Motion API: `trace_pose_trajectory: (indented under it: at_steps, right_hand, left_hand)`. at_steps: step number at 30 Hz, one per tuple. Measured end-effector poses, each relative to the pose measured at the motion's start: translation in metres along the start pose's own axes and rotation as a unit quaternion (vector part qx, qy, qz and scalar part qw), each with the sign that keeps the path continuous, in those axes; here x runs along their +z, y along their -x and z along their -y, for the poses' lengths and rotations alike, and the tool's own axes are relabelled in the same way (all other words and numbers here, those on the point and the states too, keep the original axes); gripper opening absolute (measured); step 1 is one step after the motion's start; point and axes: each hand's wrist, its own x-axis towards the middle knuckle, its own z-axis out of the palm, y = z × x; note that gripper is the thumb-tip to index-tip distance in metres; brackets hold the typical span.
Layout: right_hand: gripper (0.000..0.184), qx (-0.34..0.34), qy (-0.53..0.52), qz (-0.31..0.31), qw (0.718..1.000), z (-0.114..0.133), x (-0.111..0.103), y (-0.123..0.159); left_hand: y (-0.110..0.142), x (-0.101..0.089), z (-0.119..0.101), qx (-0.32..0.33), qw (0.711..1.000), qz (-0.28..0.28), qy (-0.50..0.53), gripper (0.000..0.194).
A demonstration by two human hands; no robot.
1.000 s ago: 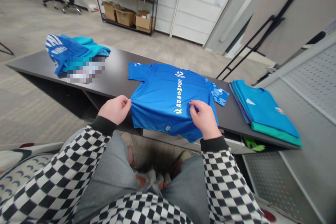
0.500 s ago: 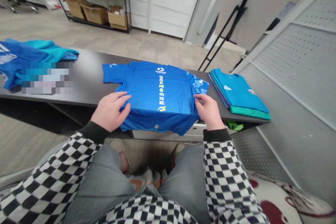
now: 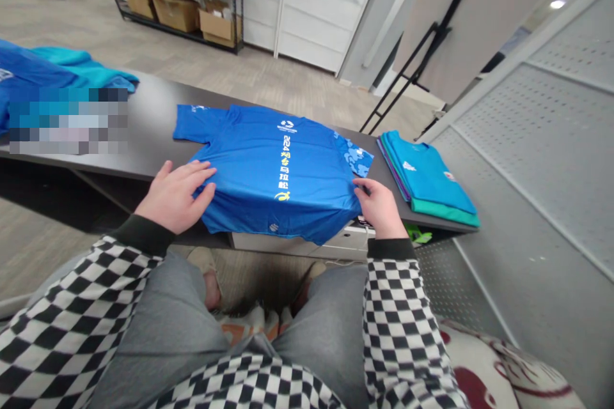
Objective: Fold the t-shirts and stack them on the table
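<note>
A bright blue T-shirt lies flat on the black table, with a column of white and yellow print down its middle and a patterned sleeve on the right. My left hand rests on the shirt's left edge with its fingers spread. My right hand sits at the shirt's right edge, its fingertips against the cloth. Whether those fingers pinch the fabric is hidden. The shirt's lower edge lies close to the table's front edge.
A folded stack of teal shirts lies at the table's right end. A heap of blue and teal shirts lies at the left, beside a pixelated patch. Below the table stands a white drawer unit. Shelves with cardboard boxes stand behind.
My left hand has released the hem and now lies spread on the shirt. The shirt looks smoother, and the view has swung, shifting everything left.
</note>
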Motion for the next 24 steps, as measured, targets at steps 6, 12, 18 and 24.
trace_pose_trajectory:
  at_steps: [6,12,18,24]
  right_hand:
    - [0.031,-0.022,-0.01,-0.024,0.999,0.006,-0.014,0.02]
    - [0.026,-0.057,-0.039,-0.032,0.997,0.007,-0.011,0.066]
    - [0.023,-0.079,-0.042,-0.033,0.995,-0.005,-0.006,0.081]
    - [0.024,-0.062,-0.019,-0.027,0.998,-0.007,-0.009,0.076]
  left_hand:
    - [0.004,0.002,-0.01,0.006,0.998,-0.064,-0.007,0.043]
    - [-0.002,-0.02,0.018,0.051,0.995,-0.087,-0.003,0.037]
    - [-0.005,-0.038,0.058,0.09,0.996,-0.01,0.007,0.045]
    - [-0.001,-0.031,0.06,0.04,0.998,-0.018,0.038,0.042]
